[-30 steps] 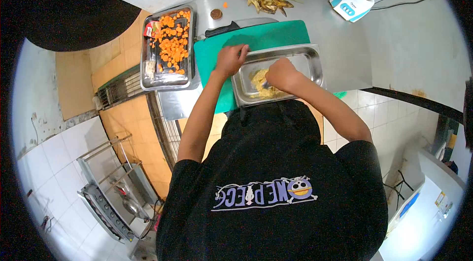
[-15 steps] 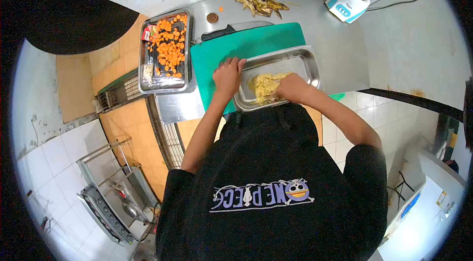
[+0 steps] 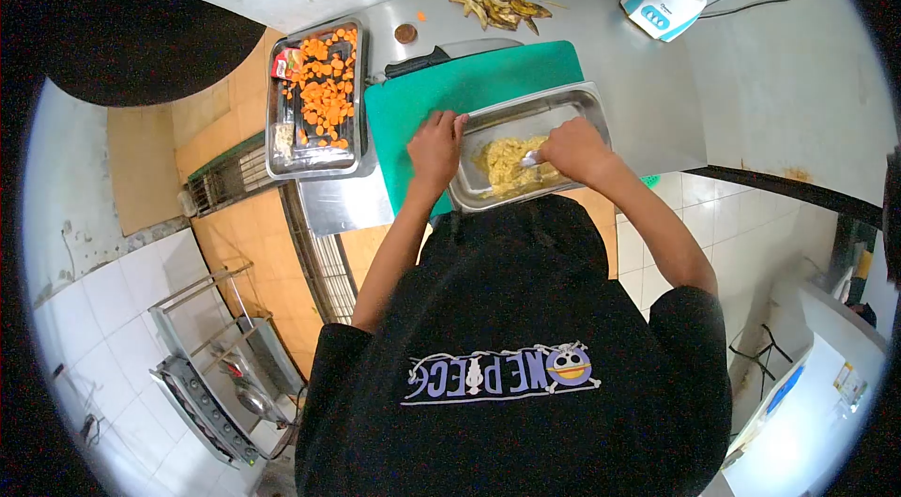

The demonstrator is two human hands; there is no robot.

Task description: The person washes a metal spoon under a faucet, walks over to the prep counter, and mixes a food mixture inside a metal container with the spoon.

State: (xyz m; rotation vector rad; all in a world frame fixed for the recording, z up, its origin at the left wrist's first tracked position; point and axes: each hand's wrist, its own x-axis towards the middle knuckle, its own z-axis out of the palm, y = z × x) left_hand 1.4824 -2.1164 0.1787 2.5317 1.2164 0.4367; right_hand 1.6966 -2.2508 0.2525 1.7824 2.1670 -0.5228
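Observation:
A rectangular metal tray [image 3: 587, 106] rests partly on the green cutting board [image 3: 526, 68], slightly tilted to my view. Lumpy yellow mash [image 3: 511, 159] covers part of its bottom. My left hand [image 3: 435, 152] grips the tray's left rim, thumb toward the inside. Over the right part of the mash, my right hand [image 3: 574, 152] is closed round a metal utensil [image 3: 531, 158], seemingly a fork or spoon. The utensil's working end points left into the mash; its exact shape is hard to make out.
At left stands a tray [image 3: 272, 140] of cut carrots [image 3: 327, 103] with a red packet [image 3: 285, 63]. A black-handled knife [image 3: 419, 62] lies behind the board. Farther back are a small brown round item [image 3: 404, 33], dark banana peels [image 3: 497, 4] and a white-and-teal blender base [image 3: 664, 1].
My right hand has risen from the mash and moved slightly right and up, bringing the metal utensil into sight. My left hand stays on the tray's rim.

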